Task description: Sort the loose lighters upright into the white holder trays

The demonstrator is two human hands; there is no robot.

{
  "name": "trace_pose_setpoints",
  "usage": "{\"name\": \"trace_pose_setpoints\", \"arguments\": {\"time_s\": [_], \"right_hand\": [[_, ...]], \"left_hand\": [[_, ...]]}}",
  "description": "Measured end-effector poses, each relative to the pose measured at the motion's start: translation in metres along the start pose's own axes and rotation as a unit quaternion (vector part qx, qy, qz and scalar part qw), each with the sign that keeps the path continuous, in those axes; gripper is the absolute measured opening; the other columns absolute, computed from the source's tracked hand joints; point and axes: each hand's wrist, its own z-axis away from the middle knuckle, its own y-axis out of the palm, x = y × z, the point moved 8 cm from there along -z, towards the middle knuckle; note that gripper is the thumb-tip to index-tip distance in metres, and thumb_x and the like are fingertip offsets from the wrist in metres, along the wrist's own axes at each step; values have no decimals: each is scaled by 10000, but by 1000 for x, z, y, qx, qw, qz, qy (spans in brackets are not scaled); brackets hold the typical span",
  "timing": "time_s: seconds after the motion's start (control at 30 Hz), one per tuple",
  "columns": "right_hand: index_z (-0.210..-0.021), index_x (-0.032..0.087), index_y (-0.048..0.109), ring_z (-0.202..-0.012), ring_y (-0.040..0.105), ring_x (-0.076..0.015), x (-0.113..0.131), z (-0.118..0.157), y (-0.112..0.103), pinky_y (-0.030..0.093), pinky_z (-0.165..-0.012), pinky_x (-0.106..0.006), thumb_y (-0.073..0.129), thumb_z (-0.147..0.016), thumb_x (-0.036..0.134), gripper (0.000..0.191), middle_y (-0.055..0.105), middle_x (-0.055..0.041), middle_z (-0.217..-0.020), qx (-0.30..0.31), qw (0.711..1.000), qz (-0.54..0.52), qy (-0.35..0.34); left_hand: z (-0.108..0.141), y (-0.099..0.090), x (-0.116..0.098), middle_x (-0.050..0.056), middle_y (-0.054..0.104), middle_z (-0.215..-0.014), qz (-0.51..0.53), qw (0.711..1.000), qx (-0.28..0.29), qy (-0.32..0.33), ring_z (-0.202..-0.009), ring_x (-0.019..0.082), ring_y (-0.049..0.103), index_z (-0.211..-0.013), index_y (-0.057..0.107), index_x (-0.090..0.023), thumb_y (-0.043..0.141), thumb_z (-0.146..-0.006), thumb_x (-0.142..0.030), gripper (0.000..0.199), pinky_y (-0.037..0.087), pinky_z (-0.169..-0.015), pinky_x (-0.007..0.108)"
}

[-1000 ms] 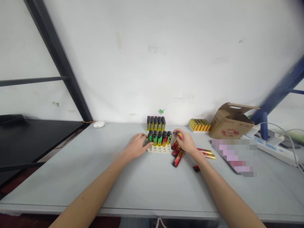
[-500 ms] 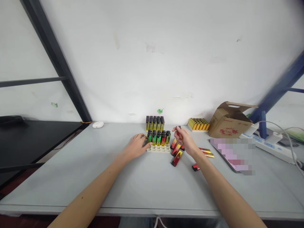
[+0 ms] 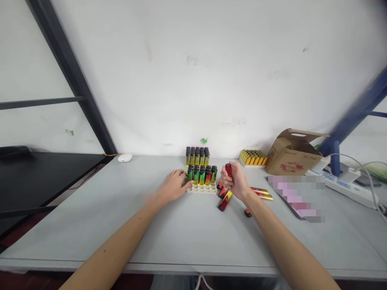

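A red lighter (image 3: 229, 170) stands upright in my right hand (image 3: 236, 182), whose fingers are wrapped round it. Beneath and beside that hand, several red-and-yellow lighters (image 3: 225, 201) lie loose on the table. My left hand (image 3: 174, 185) rests with its fingers spread against the left side of a white rack (image 3: 202, 190). Upright lighters (image 3: 202, 177), mostly green and yellow with black tops, fill the rack's rear rows; its front holes hold nothing. Part of the loose pile is hidden behind my right hand and forearm.
Behind the rack stands another block of yellow, black-topped lighters (image 3: 197, 157). Farther right are a tray of gold cylinders (image 3: 253, 158), an open cardboard box (image 3: 292, 161), a blurred flat device (image 3: 293, 195) and a power strip (image 3: 347, 187). A white case (image 3: 125, 158) sits at the back left.
My right hand has turned, bringing the lighter in it upright with its red part showing at the top. My left hand and the rack stay where they were.
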Motion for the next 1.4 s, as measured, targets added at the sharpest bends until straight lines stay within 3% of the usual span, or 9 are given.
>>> {"name": "trace_pose_setpoints", "arguments": {"time_s": [0.3,0.43,0.67,0.8,0.93,1.07,1.2,1.27,1.4], "right_hand": [[-537,218,336,-391,119,-70,-8,-2,0,153,-374,-214,391,-791,453,351,196,83,-458,-6,1000,-7,22],[-551,212,393,-390,135,-72,-6,-2,2,165,-379,-210,387,-795,457,346,216,80,-458,14,1000,-14,13],[-561,208,439,-390,145,-75,-6,-1,5,185,-387,-212,419,-783,477,350,202,83,-457,28,999,-22,15],[-561,204,442,-399,143,-77,-8,0,6,174,-393,-214,408,-796,459,347,200,80,-470,20,999,-12,32],[-696,187,573,-440,285,-97,1,0,7,292,-437,-233,388,-822,470,361,324,47,-536,19,1000,1,-7],[-914,191,632,-660,530,-146,16,2,2,410,-554,-253,513,-828,460,307,505,1,-720,16,996,73,-47],[-954,196,623,-862,603,-183,31,8,-3,453,-730,-277,616,-826,483,315,643,-33,-873,3,966,240,-95],[-955,197,622,-815,605,-175,37,10,-3,458,-753,-294,636,-818,478,312,668,-31,-871,2,939,323,-121],[-916,188,637,-660,592,-159,37,12,-1,469,-629,-296,645,-805,463,298,663,-23,-800,19,886,441,-141]], "left_hand": [[1,2,-2,142,595,-1165,-16,1000,4,1,-1150,320,519,-1047,598,-182,370,-932,-561,457,416,-974,470],[2,2,-3,153,567,-1204,-23,1000,15,-5,-1187,326,498,-1089,595,-176,345,-939,-560,481,405,-992,470],[6,-3,-8,151,472,-1365,36,998,36,30,-1297,337,419,-1380,429,-234,559,-763,-709,789,385,-1053,466],[6,-3,-11,168,454,-1389,36,998,44,39,-1332,355,388,-1383,432,-221,606,-713,-724,855,363,-1082,485],[4,-2,-9,186,474,-1360,30,998,46,32,-1308,365,414,-1328,503,-190,580,-726,-733,814,374,-1079,495],[3,-2,-7,169,472,-1364,25,998,47,25,-1306,365,417,-1311,520,-213,596,-690,-758,830,381,-1078,490],[4,0,-7,171,445,-1381,16,998,62,19,-1320,362,401,-1329,496,-203,549,-703,-786,857,363,-1094,482],[5,-1,-8,169,451,-1371,20,998,63,22,-1312,355,410,-1332,491,-202,537,-714,-785,851,371,-1088,478],[5,-2,-11,175,451,-1365,21,997,65,20,-1324,351,393,-1335,489,-189,555,-712,-772,855,351,-1102,485]]}}
